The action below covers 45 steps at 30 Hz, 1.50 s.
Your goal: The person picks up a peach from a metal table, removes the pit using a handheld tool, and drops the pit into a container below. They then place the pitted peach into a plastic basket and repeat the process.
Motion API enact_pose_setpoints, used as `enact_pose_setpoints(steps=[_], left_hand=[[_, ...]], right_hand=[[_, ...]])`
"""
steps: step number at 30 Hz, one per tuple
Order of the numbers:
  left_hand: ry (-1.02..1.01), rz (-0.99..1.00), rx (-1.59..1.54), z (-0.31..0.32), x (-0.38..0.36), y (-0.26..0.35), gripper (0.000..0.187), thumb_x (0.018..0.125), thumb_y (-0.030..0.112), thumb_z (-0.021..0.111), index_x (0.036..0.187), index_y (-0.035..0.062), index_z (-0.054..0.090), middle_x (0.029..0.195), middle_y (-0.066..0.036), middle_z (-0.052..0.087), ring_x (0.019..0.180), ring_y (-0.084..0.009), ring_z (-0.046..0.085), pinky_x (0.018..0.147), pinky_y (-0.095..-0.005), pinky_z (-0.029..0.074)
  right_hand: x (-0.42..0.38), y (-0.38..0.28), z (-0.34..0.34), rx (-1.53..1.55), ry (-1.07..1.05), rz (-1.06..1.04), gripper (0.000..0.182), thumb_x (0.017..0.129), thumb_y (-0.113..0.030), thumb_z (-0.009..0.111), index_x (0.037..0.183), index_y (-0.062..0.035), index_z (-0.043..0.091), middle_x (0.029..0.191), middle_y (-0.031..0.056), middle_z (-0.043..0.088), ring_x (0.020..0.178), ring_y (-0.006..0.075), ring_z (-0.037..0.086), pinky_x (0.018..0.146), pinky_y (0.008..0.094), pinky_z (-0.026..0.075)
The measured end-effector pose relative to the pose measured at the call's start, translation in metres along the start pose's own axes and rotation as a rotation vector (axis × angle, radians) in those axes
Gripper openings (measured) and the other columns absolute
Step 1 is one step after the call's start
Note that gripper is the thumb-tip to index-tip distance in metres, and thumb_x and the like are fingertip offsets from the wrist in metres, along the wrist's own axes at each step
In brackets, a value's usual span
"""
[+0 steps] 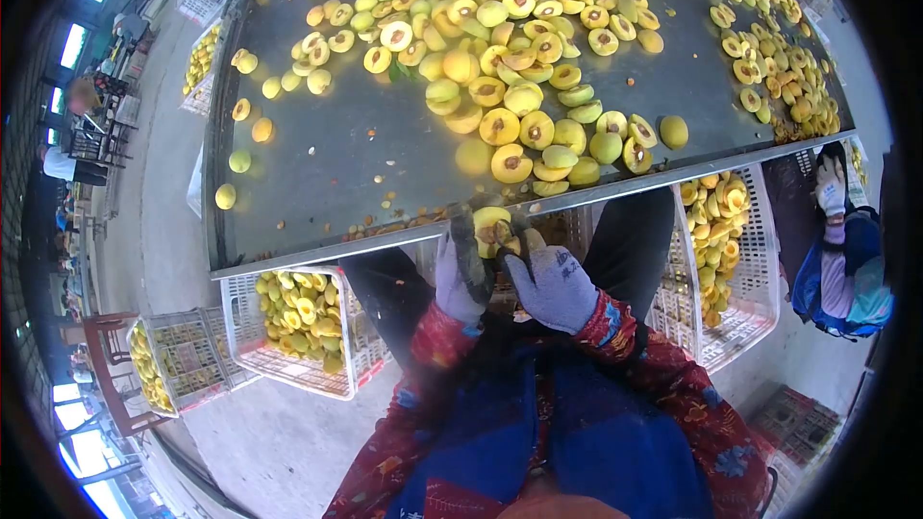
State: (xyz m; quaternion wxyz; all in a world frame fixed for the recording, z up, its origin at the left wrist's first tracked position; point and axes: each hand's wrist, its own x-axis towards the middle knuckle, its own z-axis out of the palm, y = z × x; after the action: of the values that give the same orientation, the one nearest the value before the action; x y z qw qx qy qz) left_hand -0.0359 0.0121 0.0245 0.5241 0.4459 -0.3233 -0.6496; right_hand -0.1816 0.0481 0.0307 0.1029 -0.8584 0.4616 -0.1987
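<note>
In front of the table's near edge, my left hand (460,271), in a pale glove with dark fingers, is closed around a yellow-green apricot (491,227). The fruit's cut face, with a brown centre, is turned up. My right hand (553,286), gloved alike, has its dark fingertips pressed together against the fruit's right side. Whether a small tool sits in those fingertips I cannot make out. Just beyond lies a large heap of halved and whole apricots (510,125) on the dark metal table (327,163), some halves showing brown pits.
Below the table, a white crate (351,336) of apricot halves stands left of my legs and another crate (764,259) stands right. Further left is a third crate (197,356). A co-worker's gloved hand (830,185) shows at the right corner. Small scraps lie along the raised table edge.
</note>
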Motion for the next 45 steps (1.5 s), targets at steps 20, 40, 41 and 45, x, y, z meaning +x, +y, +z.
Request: enact_pose_setpoints(steps=[20,40,41,45], left_hand=[[0.012,0.597,0.508,0.001,-0.011,-0.024,0.051,0.092,0.040,0.045,0.123,-0.0001,0.042,0.106,-0.013,0.057,0.094,-0.0205,0.058,0.083,-0.0347,0.048],[0.111,-0.171,1.680,-0.017,0.178,0.046,0.060,0.084,0.052,0.041,0.107,0.0003,0.061,0.108,-0.027,0.059,0.101,-0.0379,0.058,0.086,-0.0442,0.046],[0.034,-0.126,1.595,-0.020,0.191,0.039,0.058,0.082,0.050,0.046,0.107,-0.0003,0.060,0.106,-0.026,0.060,0.099,-0.0370,0.059,0.085,-0.0437,0.046],[-0.120,0.047,0.983,-0.060,0.223,-0.008,0.055,0.074,0.039,0.065,0.110,-0.0015,0.057,0.096,-0.019,0.064,0.087,-0.0300,0.063,0.079,-0.0393,0.049]], right_hand=[[0.005,0.014,0.010,2.437,-0.423,1.097,0.040,0.095,-0.041,0.038,0.092,-0.0041,0.052,0.050,0.0001,0.045,0.035,0.0084,0.040,0.037,0.0229,0.032],[-0.027,0.040,0.030,1.638,-0.456,0.752,0.032,0.093,-0.037,0.051,0.093,-0.0059,0.059,0.073,0.0020,0.055,0.066,0.0124,0.052,0.059,0.0275,0.042],[-0.032,0.044,0.032,1.542,-0.429,0.644,0.036,0.092,-0.038,0.052,0.102,-0.0036,0.061,0.080,0.0045,0.060,0.073,0.0153,0.057,0.065,0.0294,0.046],[-0.036,0.043,0.028,1.459,-0.310,0.815,0.036,0.095,-0.036,0.047,0.075,-0.0065,0.054,0.059,-0.0019,0.049,0.052,0.0076,0.046,0.051,0.0238,0.038]])
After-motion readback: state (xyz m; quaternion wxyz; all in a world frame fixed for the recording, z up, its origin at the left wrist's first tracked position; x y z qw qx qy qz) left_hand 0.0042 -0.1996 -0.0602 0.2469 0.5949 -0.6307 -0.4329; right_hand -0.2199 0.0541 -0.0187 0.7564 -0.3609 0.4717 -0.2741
